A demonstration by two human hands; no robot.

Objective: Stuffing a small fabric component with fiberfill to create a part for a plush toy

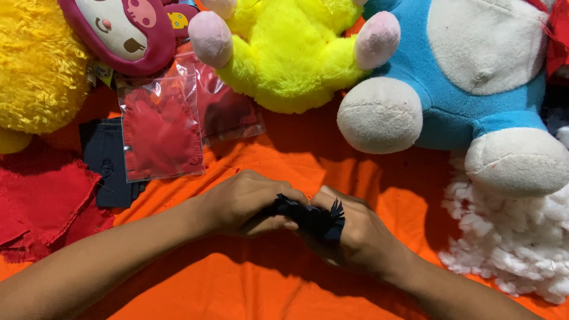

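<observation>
A home craft spot for toy sewing: plush toys crowd above the orange cloth [267, 284], white stuffing [510, 237] right of it, fabric pieces left.

orange cloth [249, 284] covers the work surface. a yellow plush toy [290, 53] with pink paws lies at top centre. a blue and white plush toy [468, 83] lies at top right, just beside it. loose white stuffing [510, 237] is piled at right, below the blue toy. a clear bag with red fabric [160, 127] lies at left, partly over dark folded fabric [104, 160]. red cloth pieces [41, 201] lie at far left. a fuzzy yellow plush [35, 65] and a magenta plush head [121, 32] occupy the top left.
</observation>
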